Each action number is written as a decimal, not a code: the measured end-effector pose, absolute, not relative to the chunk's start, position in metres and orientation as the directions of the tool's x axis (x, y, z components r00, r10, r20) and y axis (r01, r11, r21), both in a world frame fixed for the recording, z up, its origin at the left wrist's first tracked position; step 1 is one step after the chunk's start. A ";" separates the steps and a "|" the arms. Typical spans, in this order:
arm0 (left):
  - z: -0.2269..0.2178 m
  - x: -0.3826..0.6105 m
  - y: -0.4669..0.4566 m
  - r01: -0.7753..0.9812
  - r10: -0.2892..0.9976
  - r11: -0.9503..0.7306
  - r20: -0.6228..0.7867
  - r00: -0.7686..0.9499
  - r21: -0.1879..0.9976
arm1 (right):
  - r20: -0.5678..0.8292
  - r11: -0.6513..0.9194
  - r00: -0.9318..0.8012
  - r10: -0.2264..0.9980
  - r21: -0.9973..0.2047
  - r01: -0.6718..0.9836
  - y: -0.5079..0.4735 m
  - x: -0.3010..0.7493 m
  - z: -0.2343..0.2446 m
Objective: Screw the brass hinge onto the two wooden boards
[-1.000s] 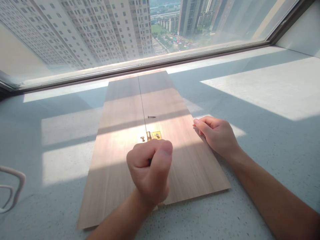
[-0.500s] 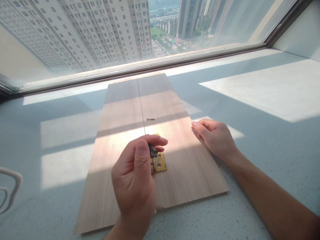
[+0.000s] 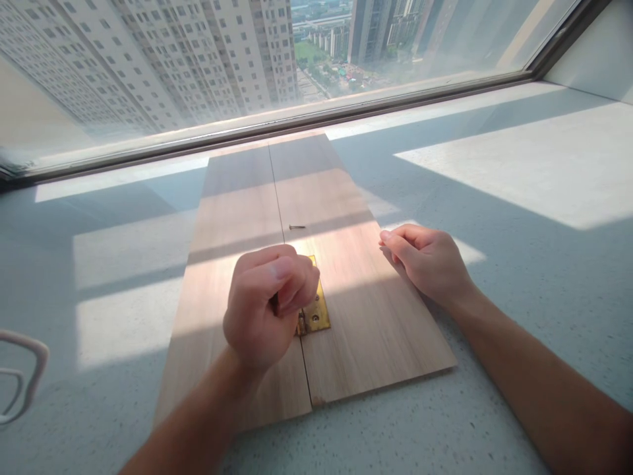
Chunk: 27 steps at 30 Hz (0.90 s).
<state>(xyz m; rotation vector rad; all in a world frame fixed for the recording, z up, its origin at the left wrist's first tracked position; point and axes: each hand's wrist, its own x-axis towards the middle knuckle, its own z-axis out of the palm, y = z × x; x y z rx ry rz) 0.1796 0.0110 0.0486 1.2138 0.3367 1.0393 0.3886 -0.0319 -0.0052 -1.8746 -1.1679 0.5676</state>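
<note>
Two wooden boards lie side by side, the left board (image 3: 232,204) and the right board (image 3: 368,336), with a narrow seam between them. A brass hinge (image 3: 316,314) sits across the seam near the front. My left hand (image 3: 264,305) is closed in a fist over the hinge's left leaf, gripping a small dark tool that is mostly hidden. My right hand (image 3: 429,265) rests with curled fingers on the right board's right edge. A loose dark screw (image 3: 297,227) lies on the right board, beyond the hinge.
The boards lie on a pale speckled sill (image 3: 519,171) under a wide window (image 3: 198,66) whose dark frame runs along the far edge. A white curved object (image 3: 22,376) pokes in at the left edge.
My left hand turned from an upright pinch into a fist and shifted slightly left over the hinge. The right hand, the boards and the loose screw stayed put.
</note>
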 end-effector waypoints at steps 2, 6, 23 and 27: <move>0.050 0.181 0.015 -0.432 0.825 0.048 0.208 0.525 0.901 | 0.042 -0.222 0.466 0.884 -0.838 0.498 -0.032 0.389 -0.005; 0.050 0.186 0.005 -0.365 0.924 -0.013 0.151 0.351 0.931 | 0.031 -0.230 0.468 0.883 -0.840 0.491 -0.032 0.389 -0.005; 0.032 0.203 -0.010 -0.418 0.932 -0.305 0.358 0.053 0.856 | 0.046 -0.226 0.460 0.887 -0.825 0.519 -0.032 0.391 -0.004; 0.035 0.195 -0.015 -0.384 0.906 -0.234 0.343 0.246 0.893 | 0.024 -0.243 0.461 0.887 -0.825 0.511 -0.033 0.391 -0.004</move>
